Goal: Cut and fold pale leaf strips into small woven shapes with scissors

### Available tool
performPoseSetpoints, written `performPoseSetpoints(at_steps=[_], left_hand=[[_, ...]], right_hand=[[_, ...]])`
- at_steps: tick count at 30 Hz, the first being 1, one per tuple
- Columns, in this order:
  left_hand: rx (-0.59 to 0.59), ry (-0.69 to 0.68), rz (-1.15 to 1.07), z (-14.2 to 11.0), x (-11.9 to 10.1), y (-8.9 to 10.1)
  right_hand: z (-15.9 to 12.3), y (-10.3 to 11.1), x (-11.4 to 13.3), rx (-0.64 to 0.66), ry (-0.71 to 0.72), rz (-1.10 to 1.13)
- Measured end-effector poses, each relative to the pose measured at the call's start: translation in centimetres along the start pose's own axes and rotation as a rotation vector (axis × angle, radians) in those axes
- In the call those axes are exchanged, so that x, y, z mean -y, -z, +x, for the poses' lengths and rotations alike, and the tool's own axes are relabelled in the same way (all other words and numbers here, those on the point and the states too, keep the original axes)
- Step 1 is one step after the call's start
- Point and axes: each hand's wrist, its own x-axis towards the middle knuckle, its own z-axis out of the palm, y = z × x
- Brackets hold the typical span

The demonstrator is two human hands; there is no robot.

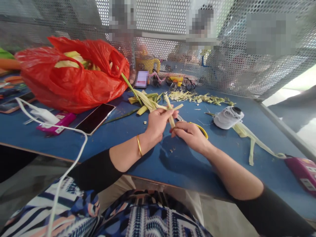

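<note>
Pale green leaf strips cross one another between my hands, above the blue table. My left hand pinches the strips where they cross, and its wrist wears a gold bangle. Close by on the right, my right hand has its fingers closed on the lower end of one strip. Scissors with yellow handles lie behind the right hand, partly covered by it. Just beyond the left hand is a loose bunch of long leaves and stalks.
A red plastic bag of plant pieces stands at the left, with a phone and a white cable before it. Small plant scraps lie at the back. A white thread spool is at right. Perforated metal panels border the back.
</note>
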Motion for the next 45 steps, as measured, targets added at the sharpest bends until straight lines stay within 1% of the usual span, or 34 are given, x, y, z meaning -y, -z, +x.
performPoseSetpoints(at_steps=[1,2,3,4,5,6,7,8,9,11,13,15,18,20,22,25,28,32,34,36,38,40,43,45], left_hand=[[-0.020,-0.102,0.012,-0.4,-0.1,-0.1],[-0.017,-0.207,0.036,-0.9,-0.2,-0.1],[0.047,-0.279,0.081,-1.5,-0.2,-0.2],[0.143,-0.332,0.127,-2.2,-0.1,-0.3],[0.256,-0.375,0.175,-3.0,0.0,-0.3],[0.392,-0.373,0.229,-3.7,0.2,-0.4],[0.497,-0.360,0.259,-4.3,0.5,-0.4],[0.567,-0.349,0.275,-4.7,0.7,-0.3],[0.603,-0.340,0.282,-5.0,1.0,-0.3],[0.603,-0.348,0.275,-5.0,1.2,-0.1],[0.563,-0.344,0.273,-4.7,1.1,0.0],[0.519,-0.324,0.266,-4.4,0.9,0.1],[0.494,-0.274,0.244,-4.2,0.5,0.1],[0.507,-0.244,0.238,-4.3,0.4,0.0],[0.524,-0.227,0.235,-4.4,0.3,-0.1],[0.536,-0.211,0.260,-4.5,0.2,-0.1],[0.515,-0.199,0.315,-4.3,0.3,-0.2],[0.494,-0.178,0.341,-4.1,0.4,-0.2],[0.502,-0.170,0.308,-4.0,0.5,-0.2],[0.517,-0.162,0.274,-4.0,0.5,-0.2],[0.522,-0.151,0.262,-3.9,0.5,-0.2],[0.520,-0.124,0.261,-3.8,0.4,-0.3],[0.519,-0.077,0.234,-3.5,0.3,-0.3],[0.509,-0.045,0.204,-3.3,0.2,-0.3]], right_hand=[[0.2,0.7,-0.2,0.084,-0.040,-0.023],[0.5,1.5,-0.6,0.120,-0.084,-0.035],[0.9,2.2,-0.9,0.033,-0.118,-0.044],[1.3,2.9,-1.3,-0.109,-0.129,-0.070],[1.7,3.5,-1.5,-0.234,-0.113,-0.101],[2.3,3.9,-1.7,-0.325,-0.088,-0.130],[2.8,4.1,-1.8,-0.381,-0.056,-0.164],[3.5,4.2,-1.8,-0.406,-0.008,-0.209],[4.2,4.0,-1.7,-0.402,0.053,-0.260],[5.8,2.9,-1.4,-0.340,0.212,-0.382],[7.5,1.2,-1.3,-0.230,0.373,-0.502],[9.0,-0.8,-1.4,-0.121,0.457,-0.622],[10.5,-3.4,-1.9,-0.056,0.455,-0.797],[11.0,-4.5,-2.3,-0.033,0.433,-0.896],[11.0,-5.1,-2.4,0.010,0.425,-0.973],[10.9,-5.6,-2.1,0.081,0.411,-1.064],[11.0,-5.7,-1.2,0.148,0.397,-1.168],[11.4,-5.7,-0.2,0.276,0.480,-1.261],[11.3,-5.6,0.0,0.301,0.500,-1.288],[11.1,-5.4,-0.1,0.286,0.481,-1.272],[10.8,-4.9,-0.7,0.255,0.448,-1.159],[10.5,-4.0,-1.5,0.209,0.405,-0.941],[9.8,-2.6,-3.0,0.104,0.339,-0.587],[9.2,-1.8,-3.8,0.025,0.336,-0.457]])
